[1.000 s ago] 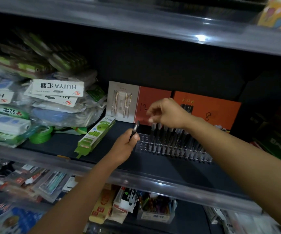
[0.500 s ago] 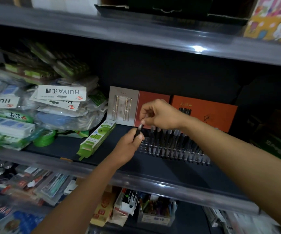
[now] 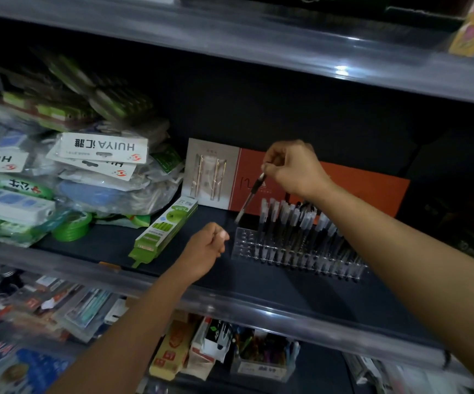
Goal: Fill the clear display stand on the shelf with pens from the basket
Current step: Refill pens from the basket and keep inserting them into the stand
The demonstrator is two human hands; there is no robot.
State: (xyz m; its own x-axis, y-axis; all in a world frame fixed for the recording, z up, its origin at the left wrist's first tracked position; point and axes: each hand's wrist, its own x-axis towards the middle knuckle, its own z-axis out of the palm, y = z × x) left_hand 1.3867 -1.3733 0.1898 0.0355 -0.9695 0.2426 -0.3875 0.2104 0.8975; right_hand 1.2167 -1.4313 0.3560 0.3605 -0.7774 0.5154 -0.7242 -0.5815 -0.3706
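Note:
A clear display stand [image 3: 243,245] sits on the dark shelf, most of its holes filled with several upright black pens [image 3: 292,223]; its left end stays bare. My right hand [image 3: 295,169] pinches one black pen [image 3: 248,199] by its top, hanging tilted above the stand's left end. My left hand [image 3: 206,250] hovers just left of the stand, fingers curled, nothing visible in it. The basket is out of view.
Orange boxes [image 3: 372,189] and a grey card [image 3: 210,174] lean behind the stand. A green pencil box [image 3: 164,231], green tape roll [image 3: 72,228] and piled packets [image 3: 99,155] lie to the left. The shelf's front rail [image 3: 258,302] runs below my arms.
The pen passed from my left hand to my right hand, which lifted it above the stand's left end. My left hand drew back and down, holding nothing.

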